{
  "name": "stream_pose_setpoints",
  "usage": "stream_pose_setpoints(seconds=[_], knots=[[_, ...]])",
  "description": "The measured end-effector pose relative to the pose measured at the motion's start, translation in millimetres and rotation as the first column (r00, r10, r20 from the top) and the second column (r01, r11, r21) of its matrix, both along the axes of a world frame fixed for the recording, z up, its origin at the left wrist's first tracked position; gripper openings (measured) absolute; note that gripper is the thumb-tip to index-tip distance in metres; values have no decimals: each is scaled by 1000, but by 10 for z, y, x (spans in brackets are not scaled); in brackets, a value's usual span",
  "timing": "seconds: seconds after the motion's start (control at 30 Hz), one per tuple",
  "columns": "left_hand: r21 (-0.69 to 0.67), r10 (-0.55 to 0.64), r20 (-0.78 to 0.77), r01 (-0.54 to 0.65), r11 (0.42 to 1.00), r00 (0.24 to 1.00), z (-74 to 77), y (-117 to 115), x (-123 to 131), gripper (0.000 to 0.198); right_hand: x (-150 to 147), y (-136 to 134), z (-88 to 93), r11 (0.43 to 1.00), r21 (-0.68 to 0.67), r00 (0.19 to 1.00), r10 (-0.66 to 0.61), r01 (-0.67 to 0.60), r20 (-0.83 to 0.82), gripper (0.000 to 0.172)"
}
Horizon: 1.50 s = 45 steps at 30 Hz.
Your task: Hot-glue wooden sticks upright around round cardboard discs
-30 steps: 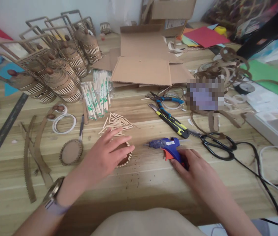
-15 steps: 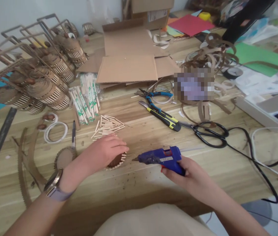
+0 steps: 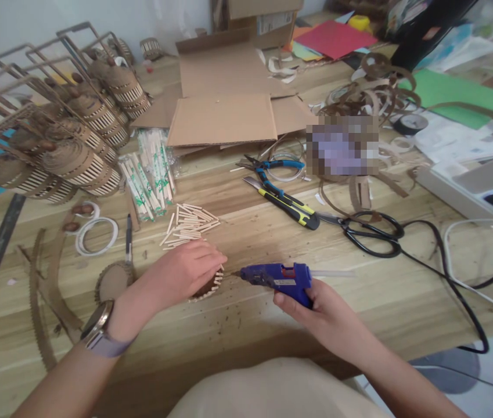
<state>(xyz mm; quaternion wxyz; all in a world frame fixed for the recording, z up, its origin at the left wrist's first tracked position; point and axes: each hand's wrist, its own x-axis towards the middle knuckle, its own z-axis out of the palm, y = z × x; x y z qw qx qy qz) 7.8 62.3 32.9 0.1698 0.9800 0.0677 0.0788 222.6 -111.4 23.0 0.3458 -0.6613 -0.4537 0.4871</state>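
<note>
My right hand (image 3: 322, 310) is wrapped round the handle of a blue hot glue gun (image 3: 279, 280), whose nozzle points left. That nozzle is close to the rim of a small round brown piece (image 3: 208, 288) edged with short wooden sticks. Over this piece lies my left hand (image 3: 189, 267), its fingers bent down and together on the far rim; most of the piece is hidden under it. A pile of short wooden sticks (image 3: 189, 223) is just beyond my left hand. Left of my wrist rests a corrugated cardboard disc (image 3: 113, 283).
Lantern-like cardboard pieces (image 3: 78, 165) crowd the back left, beside wrapped stick bundles (image 3: 148, 174). Pliers (image 3: 272, 168), a utility knife (image 3: 287, 206) and black scissors (image 3: 372, 233) lie beyond the glue gun. A flattened carton (image 3: 222, 119) lies behind; a black cord (image 3: 442, 261) runs at right.
The glue gun has moved slightly left, its nozzle closer to the stick-edged rim. My left hand stays on the round piece. The whole view has shifted a little.
</note>
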Motion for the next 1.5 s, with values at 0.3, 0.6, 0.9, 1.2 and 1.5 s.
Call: stream_pose_setpoints(seconds=[0.3,0.6,0.9,1.2,1.5], knots=[[-7,23,1,-23,1000,1000,-2,-12,4,24,-142,26,-166,951,275,943,46,-142,328,17],[-11,38,-1,-38,999,999,-4,-28,7,23,-163,53,-224,866,384,843,76,-321,533,14],[-8,53,25,-53,999,998,-23,-36,1,23,-190,70,-237,835,421,802,41,-355,596,13],[-6,45,21,-45,999,999,-36,-27,-11,23,-205,55,-284,824,431,776,17,-368,630,8],[-16,45,23,-45,999,999,-36,-29,-4,22,-208,34,-328,825,429,776,18,-368,630,11]])
